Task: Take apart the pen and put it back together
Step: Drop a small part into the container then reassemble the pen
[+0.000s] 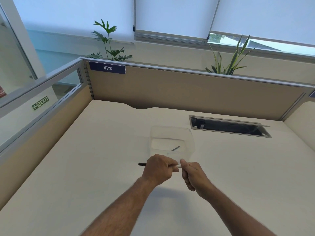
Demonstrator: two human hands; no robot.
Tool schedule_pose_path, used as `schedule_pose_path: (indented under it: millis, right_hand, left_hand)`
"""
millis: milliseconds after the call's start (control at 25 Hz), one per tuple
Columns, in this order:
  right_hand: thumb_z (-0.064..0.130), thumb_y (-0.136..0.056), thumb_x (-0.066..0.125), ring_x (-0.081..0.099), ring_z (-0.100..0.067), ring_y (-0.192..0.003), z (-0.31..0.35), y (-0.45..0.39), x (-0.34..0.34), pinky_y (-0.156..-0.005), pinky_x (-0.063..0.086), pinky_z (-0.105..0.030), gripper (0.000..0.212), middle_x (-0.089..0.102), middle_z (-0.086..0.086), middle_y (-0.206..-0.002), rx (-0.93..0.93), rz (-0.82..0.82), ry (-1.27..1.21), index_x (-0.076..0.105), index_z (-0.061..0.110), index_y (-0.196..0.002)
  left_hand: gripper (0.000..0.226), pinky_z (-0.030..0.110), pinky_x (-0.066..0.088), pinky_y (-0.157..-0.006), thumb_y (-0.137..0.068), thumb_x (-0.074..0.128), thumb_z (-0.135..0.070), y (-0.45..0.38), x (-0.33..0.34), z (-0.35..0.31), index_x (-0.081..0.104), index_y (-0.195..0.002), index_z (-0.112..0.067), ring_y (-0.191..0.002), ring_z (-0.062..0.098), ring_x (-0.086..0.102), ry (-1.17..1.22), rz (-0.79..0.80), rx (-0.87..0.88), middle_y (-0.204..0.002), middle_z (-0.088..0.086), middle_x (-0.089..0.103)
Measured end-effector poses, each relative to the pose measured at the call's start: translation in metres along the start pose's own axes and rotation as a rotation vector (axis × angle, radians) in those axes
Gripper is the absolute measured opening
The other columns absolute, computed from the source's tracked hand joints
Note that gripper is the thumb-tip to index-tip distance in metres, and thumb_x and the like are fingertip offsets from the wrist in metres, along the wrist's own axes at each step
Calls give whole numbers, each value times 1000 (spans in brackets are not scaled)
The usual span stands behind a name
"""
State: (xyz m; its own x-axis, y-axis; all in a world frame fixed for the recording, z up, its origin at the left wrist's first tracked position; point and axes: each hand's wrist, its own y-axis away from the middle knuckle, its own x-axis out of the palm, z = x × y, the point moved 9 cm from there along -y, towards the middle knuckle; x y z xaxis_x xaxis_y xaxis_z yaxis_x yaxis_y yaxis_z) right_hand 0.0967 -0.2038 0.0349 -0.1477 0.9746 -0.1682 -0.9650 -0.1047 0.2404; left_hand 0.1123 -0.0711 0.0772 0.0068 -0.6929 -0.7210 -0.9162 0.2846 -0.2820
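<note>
Most of the pen (175,166) hides inside both fists; left hand (158,169) and right hand (193,176) clench it above the worktop (85,167).

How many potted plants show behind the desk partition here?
2. A broad-leaved plant rises behind the partition at its left end, above the 473 sign; a striped, sword-leaved plant stands toward the right. Their pots are hidden, and others could be too.

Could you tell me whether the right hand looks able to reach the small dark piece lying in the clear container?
Probably yes. The clear container is open-topped just beyond the right hand, with nothing between; but that hand and the left hand grip the pen, so it must let go first.
</note>
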Motion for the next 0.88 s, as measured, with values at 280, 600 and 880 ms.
schedule_pose_path:
  millis: [280, 600, 880]
  right_hand:
    - [48, -93, 60, 63, -19, -61, 16, 6, -15, -50, 52, -31, 32, 69, -5, -77, -128, -122, -20, 70, 18, -88]
    - [16, -88, 73, 72, -15, -92, 28, 11, -14, -74, 57, -22, 6, 76, 2, -95, -301, -224, -47, 79, 18, -89]
    - [16, -101, 54, 71, -20, -78, 43, 14, -34, -74, 62, -30, 10, 71, -8, -82, -368, -303, -106, 63, 12, -102]
  left_hand:
    - [16, 31, 57, -64, -81, 76, -36, 6, -1, 9, 71, -86, -22, -65, 7, 67, 212, -50, -134, -72, -7, 75]
    - [32, 36, 62, -73, -76, 77, -52, 13, 10, 13, 70, -89, -24, -77, -2, 71, 440, -115, -240, -83, -9, 78]
    - [110, 38, 33, -114, -55, 50, -94, 46, 30, 54, 42, -140, -26, -138, 16, 38, -172, 92, -245, -147, -3, 48]
